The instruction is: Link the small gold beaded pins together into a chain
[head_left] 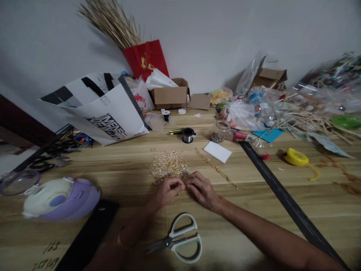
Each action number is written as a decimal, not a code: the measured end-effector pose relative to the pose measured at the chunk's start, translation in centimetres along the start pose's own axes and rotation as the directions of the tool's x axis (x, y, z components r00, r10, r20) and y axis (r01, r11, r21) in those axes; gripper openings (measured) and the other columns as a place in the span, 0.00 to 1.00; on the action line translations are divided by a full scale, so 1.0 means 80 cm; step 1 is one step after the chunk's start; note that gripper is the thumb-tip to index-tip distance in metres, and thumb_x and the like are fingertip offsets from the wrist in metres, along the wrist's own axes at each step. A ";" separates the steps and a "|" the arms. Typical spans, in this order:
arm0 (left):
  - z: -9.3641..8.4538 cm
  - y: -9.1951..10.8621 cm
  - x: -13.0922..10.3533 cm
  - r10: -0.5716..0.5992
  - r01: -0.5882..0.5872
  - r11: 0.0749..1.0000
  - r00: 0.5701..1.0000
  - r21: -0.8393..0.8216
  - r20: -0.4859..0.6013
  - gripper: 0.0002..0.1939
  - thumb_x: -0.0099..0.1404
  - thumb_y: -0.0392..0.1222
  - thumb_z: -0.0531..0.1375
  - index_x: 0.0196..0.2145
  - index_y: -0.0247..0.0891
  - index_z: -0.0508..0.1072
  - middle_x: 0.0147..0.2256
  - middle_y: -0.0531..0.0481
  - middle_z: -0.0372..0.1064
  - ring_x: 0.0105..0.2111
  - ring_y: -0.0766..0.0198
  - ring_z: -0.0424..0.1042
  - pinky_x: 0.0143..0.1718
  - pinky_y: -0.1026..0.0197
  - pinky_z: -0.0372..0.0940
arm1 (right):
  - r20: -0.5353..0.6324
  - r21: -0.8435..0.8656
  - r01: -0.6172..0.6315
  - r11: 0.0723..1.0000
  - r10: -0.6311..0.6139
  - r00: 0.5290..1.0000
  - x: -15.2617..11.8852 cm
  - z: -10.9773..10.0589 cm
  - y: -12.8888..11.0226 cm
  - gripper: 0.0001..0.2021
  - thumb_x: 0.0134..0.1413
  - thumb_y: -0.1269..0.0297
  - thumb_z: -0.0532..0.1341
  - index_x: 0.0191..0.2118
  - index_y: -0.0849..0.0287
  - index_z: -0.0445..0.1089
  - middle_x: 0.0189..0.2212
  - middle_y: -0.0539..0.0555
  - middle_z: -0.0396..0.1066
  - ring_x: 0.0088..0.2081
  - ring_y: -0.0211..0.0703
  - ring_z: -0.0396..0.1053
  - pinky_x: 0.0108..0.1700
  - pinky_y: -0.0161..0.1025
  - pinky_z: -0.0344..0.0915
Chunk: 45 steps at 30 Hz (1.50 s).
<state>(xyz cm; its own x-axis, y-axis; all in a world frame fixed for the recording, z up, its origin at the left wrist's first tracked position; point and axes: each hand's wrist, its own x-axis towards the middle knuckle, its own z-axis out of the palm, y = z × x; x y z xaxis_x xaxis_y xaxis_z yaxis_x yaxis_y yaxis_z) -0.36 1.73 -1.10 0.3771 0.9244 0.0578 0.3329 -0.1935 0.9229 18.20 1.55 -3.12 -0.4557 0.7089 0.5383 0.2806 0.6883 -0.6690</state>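
Note:
My left hand (171,188) is closed in a pinch, with a tiny gold piece (178,194) showing beneath its fingers. Fingertips nearly meeting it, my right hand (201,188) is pinched too; what it grips is too small to make out. Just beyond both hands lies a tangled heap of gold and silver beaded wire (169,165). To the right, a thin gold chain (216,167) stretches across the wood. White-handled scissors (180,241) lie close in front of me, blades pointing left. Faint thin strands hang below my left hand.
Behind the heap are a wire spool (188,135), a white card (217,151) and a bead jar (221,131). A yellow tape measure (296,156) sits right, a purple bottle (70,199) left. Bags, a cardboard box (170,96) and sticks line the wall.

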 end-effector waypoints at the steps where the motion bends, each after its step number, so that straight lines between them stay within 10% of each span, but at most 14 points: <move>1: 0.000 0.001 0.000 -0.009 0.009 1.000 1.000 0.004 -0.006 0.11 0.56 0.42 0.58 0.21 0.33 0.71 0.25 0.50 0.64 0.29 0.65 0.63 0.32 0.64 0.57 | 0.001 0.002 0.001 1.000 -0.001 1.000 0.000 0.000 0.000 0.07 0.61 0.69 0.53 0.39 0.58 0.68 0.34 0.57 0.65 0.37 0.43 0.65 0.37 0.39 0.65; 15: 0.002 0.005 -0.002 -0.249 0.251 0.941 0.968 -0.228 0.037 0.17 0.53 0.52 0.60 0.21 0.33 0.67 0.16 0.58 0.56 0.18 0.73 0.55 0.21 0.68 0.50 | 0.017 0.014 0.048 0.999 -0.048 0.999 0.001 0.001 -0.004 0.05 0.60 0.68 0.54 0.38 0.58 0.68 0.31 0.56 0.66 0.33 0.41 0.65 0.34 0.37 0.64; 33: 0.002 -0.006 0.000 -0.176 0.172 0.976 0.984 -0.137 -0.019 0.10 0.51 0.44 0.62 0.24 0.32 0.73 0.23 0.50 0.69 0.26 0.67 0.65 0.29 0.66 0.59 | 0.038 0.063 0.038 0.997 -0.040 0.998 -0.002 0.004 0.003 0.04 0.59 0.66 0.56 0.37 0.58 0.68 0.30 0.55 0.67 0.32 0.41 0.65 0.32 0.36 0.63; 40: 0.004 -0.008 0.001 -0.021 0.018 0.998 0.998 -0.058 -0.060 0.08 0.53 0.41 0.61 0.23 0.33 0.73 0.26 0.48 0.69 0.29 0.65 0.66 0.31 0.65 0.61 | 0.009 0.189 -0.091 0.978 0.090 0.996 0.005 -0.002 -0.002 0.10 0.61 0.61 0.53 0.33 0.60 0.68 0.28 0.54 0.65 0.31 0.40 0.64 0.33 0.37 0.61; 45: 0.008 -0.008 0.000 -0.134 0.132 0.989 0.990 -0.066 -0.031 0.08 0.53 0.41 0.60 0.26 0.32 0.74 0.24 0.48 0.71 0.25 0.66 0.67 0.28 0.66 0.61 | 0.047 0.299 -0.262 0.918 0.260 0.965 0.006 0.001 0.002 0.12 0.60 0.58 0.55 0.32 0.61 0.67 0.24 0.50 0.63 0.26 0.36 0.59 0.28 0.33 0.57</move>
<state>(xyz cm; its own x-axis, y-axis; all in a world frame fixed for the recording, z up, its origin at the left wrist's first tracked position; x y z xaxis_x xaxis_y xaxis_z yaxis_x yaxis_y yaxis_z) -0.04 1.65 -1.90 0.3016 0.9519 -0.0546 0.3219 -0.0477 0.9456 17.93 1.99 -3.03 -0.4067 0.8552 0.3212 0.1244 0.4002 -0.9079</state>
